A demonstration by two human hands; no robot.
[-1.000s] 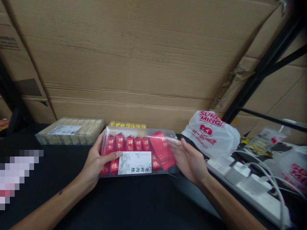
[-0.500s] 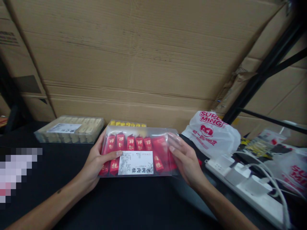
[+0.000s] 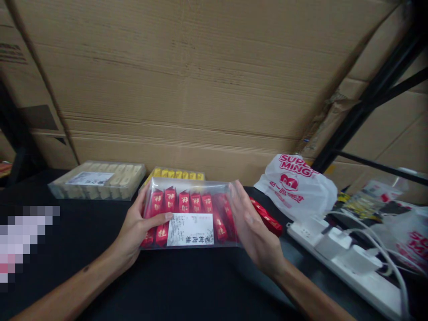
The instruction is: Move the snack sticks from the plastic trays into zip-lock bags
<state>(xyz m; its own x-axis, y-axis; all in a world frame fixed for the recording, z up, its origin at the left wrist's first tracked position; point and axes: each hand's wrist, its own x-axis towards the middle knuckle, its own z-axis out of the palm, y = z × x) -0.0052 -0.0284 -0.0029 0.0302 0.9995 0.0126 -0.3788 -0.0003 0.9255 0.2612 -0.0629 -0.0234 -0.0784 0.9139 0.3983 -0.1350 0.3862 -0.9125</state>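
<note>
A clear plastic box [image 3: 190, 229] with several red packets inside and a white printed label is tilted up above the black table. My left hand [image 3: 140, 223] grips its left end, thumb on the front near the label. Against the box's right end lies my right hand [image 3: 256, 227], flat, with its fingers stretched out. Loose red packets [image 3: 267, 218] rest on the table just beyond my right hand.
Behind stand a clear box of cream packets [image 3: 96, 180] and a box of yellow packets [image 3: 177, 174], before a cardboard wall [image 3: 187, 89]. To the right are a white plastic bag [image 3: 294, 183] and a power strip [image 3: 354, 272] with plugs and cables.
My right hand has gone from holding the box's right end with bent fingers to pressing flat against it. The box's right end looks drawn in, and more of the loose red packets shows.
</note>
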